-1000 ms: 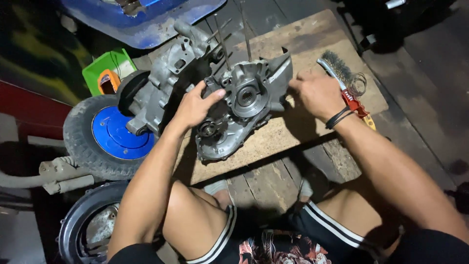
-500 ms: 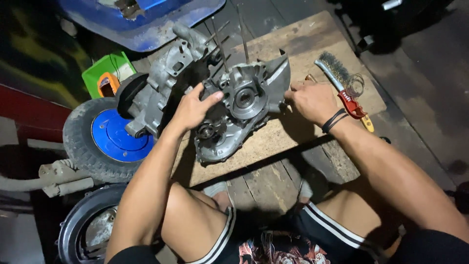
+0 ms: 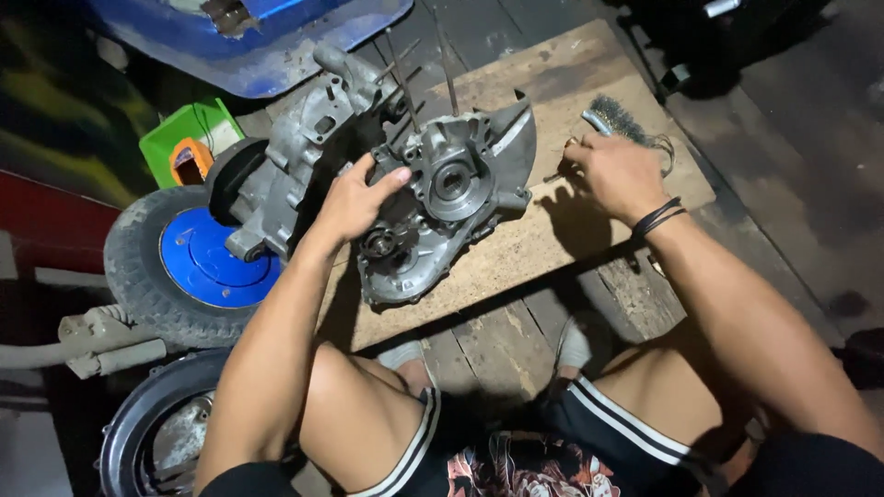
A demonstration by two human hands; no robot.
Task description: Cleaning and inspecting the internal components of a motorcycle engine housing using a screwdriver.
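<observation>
A grey metal engine case (image 3: 433, 207) lies in the middle of the frame on a wooden board (image 3: 552, 239), which rests on dark floor planks (image 3: 497, 340). The left hand (image 3: 354, 198) lies flat and open on the case, fingers spread over its left half, thumb pointing toward the round bearing hole. The right hand (image 3: 612, 170) is at the right of the case, on the board, its fingers curled and pinched on a small metal piece too small to make out. Just beyond that hand, toward the upper right, lies a wire brush (image 3: 617, 118). A black band (image 3: 658, 218) circles the right wrist. At the left of the frame sits a small tyre with a blue wheel (image 3: 198, 262), and above it a green box (image 3: 189, 138). A blue panel (image 3: 304, 41) fills the upper left.
</observation>
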